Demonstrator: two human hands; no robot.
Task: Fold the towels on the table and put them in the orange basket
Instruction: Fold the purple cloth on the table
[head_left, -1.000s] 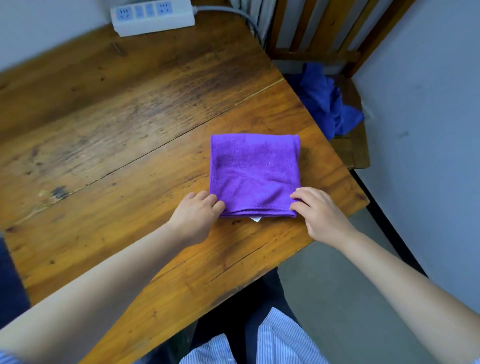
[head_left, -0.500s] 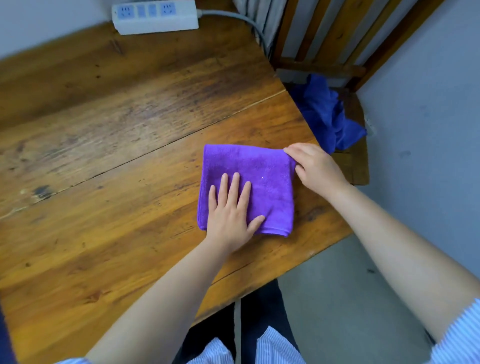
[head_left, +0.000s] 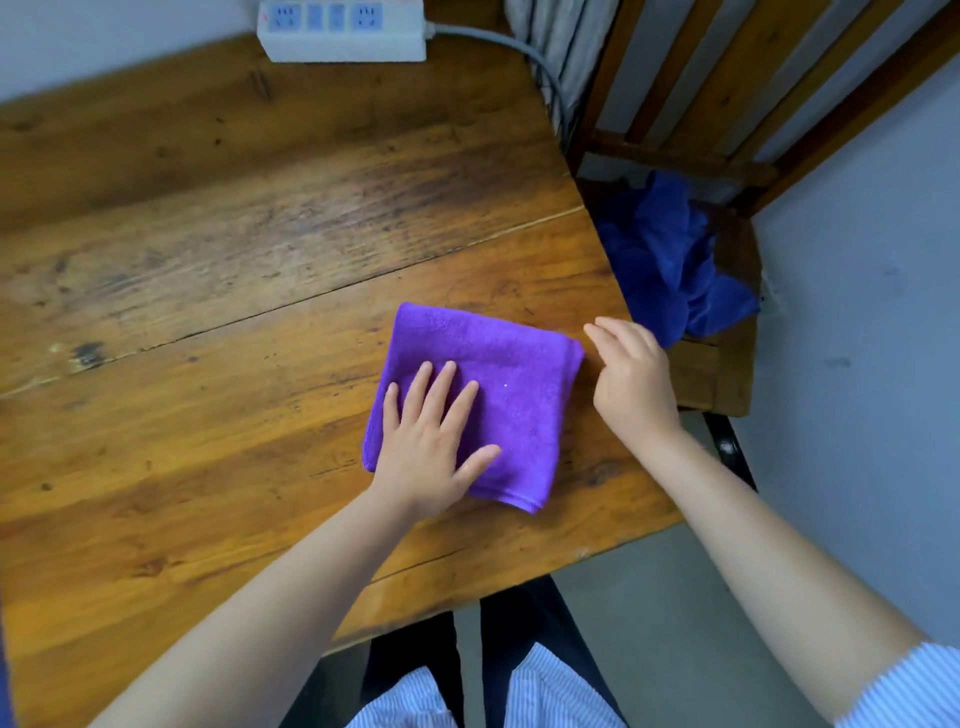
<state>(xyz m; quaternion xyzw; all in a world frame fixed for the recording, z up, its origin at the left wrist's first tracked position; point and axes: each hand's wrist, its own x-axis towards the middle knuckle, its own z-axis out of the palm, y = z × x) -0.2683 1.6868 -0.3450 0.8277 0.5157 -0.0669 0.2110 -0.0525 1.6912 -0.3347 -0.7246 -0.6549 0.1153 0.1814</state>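
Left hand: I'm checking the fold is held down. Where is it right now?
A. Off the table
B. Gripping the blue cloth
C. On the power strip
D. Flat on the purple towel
D: the left hand lies flat with fingers spread on the purple towel.

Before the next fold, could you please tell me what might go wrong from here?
The purple towel lies near the table's right edge, so a push from the left hand could slide it off. The right hand seems beside it, not gripping, so the layers may shift. No orange basket is visible.
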